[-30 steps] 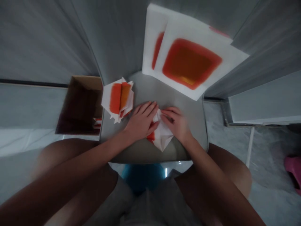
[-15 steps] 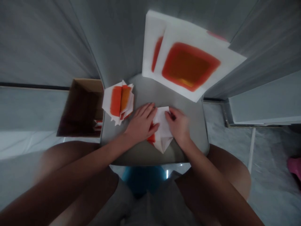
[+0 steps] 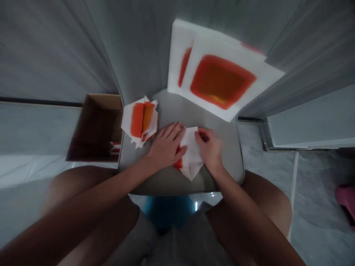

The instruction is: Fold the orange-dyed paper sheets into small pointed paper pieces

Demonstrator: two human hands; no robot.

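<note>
A folded sheet of white paper with an orange-red patch lies on the grey seat, its pointed end toward me. Flat across its left side rests my left hand, fingers stretched out and pressing it down. My right hand pinches the paper's upper right edge between thumb and curled fingers. To the left of my left hand sits a small pile of folded papers, white with red and orange parts. Part of the paper under my hands is hidden.
Large white sheets with red-orange squares lean at the back of the seat. On the left, an open cardboard box holds some folded paper. A blue object is below the seat, and a pink object lies on the floor at right.
Both hands keep nearly the same places on the paper. The view has shifted slightly, and little else differs.
</note>
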